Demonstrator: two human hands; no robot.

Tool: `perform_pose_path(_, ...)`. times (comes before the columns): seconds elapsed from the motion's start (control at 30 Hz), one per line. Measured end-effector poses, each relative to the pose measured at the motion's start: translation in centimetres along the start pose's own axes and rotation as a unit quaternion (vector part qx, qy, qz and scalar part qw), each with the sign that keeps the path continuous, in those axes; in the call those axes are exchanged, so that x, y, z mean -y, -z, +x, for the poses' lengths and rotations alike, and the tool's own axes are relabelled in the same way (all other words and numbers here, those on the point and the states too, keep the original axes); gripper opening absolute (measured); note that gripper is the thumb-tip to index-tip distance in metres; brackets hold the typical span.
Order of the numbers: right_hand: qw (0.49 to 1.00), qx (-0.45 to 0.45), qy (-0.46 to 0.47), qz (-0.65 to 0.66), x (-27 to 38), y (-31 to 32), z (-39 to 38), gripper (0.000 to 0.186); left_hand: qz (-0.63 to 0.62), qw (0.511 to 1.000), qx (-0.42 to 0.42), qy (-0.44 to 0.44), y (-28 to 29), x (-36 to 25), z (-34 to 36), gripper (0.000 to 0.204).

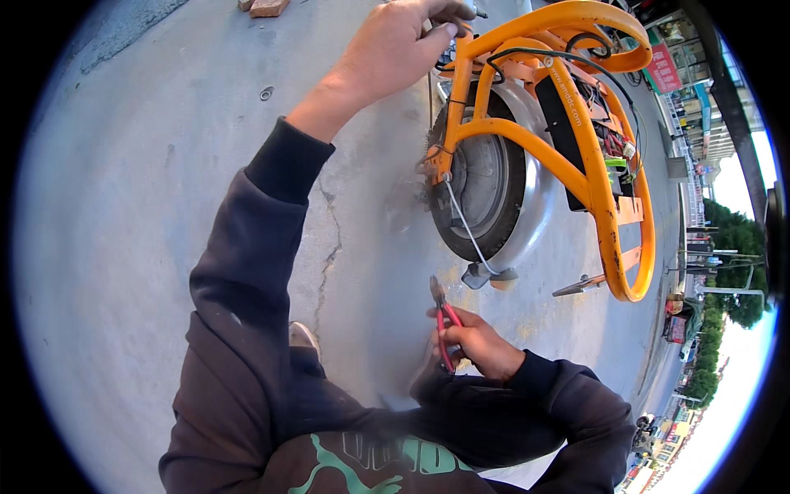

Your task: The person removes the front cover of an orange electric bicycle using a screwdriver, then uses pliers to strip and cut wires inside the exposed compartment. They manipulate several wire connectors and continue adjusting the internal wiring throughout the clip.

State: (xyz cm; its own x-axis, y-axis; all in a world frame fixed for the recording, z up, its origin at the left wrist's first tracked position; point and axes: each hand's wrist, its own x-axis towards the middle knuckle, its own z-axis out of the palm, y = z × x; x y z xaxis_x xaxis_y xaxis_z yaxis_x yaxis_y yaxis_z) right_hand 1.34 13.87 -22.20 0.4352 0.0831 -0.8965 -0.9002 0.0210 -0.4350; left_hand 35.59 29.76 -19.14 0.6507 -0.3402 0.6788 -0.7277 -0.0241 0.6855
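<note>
My right hand [487, 347] is closed round the red handles of a pair of cutting pliers [447, 317], whose metal jaws point up and away from me. At the top, my left hand [393, 48] reaches to the upper left corner of an orange tubular scooter frame [535, 148]. Its thumb and fingers are bent together there; what they grip is partly hidden. Below that hand, a wheel with a black tyre [504, 216] and a silver mudguard [536, 198] sits in the frame. A thin metal rod [469, 224] runs down beside the wheel.
A black box [562, 136] and loose wiring [617, 148] sit inside the frame. On the concrete ground lie a metal ring [266, 94] and a brick piece [269, 7]. My shoe [303, 336] is near a crack. A street with trees [732, 239] is at the right.
</note>
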Motion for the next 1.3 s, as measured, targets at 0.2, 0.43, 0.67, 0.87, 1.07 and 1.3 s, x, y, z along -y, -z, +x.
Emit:
perform_pose_path(0.2,0.956,-0.179,0.222,0.065,6.0,-2.5,10.8,0.036,0.040,0.817,0.452,0.356,-0.7,7.1,-6.9,0.040)
perform_pose_path(0.43,0.925,-0.225,0.266,0.153,9.5,-2.2,15.3,0.025,-0.098,0.769,0.542,0.324,-4.9,5.6,-12.1,0.045)
perform_pose_path(0.67,0.898,-0.322,0.295,0.059,9.4,-1.2,17.6,0.018,-0.145,0.769,0.539,0.312,-5.9,5.6,-12.4,0.044)
perform_pose_path(0.87,0.861,-0.376,0.344,-0.010,7.4,-1.5,19.2,0.017,-0.099,0.784,0.536,0.297,-6.9,6.3,-13.1,0.045)
perform_pose_path(1.07,0.870,-0.349,0.346,0.025,9.5,-2.1,17.9,0.024,-0.109,0.792,0.521,0.298,-7.3,6.6,-12.9,0.045)
perform_pose_path(1.3,0.837,-0.445,0.309,-0.082,10.3,-2.5,17.4,0.028,-0.107,0.801,0.517,0.283,-7.0,6.0,-12.4,0.045)
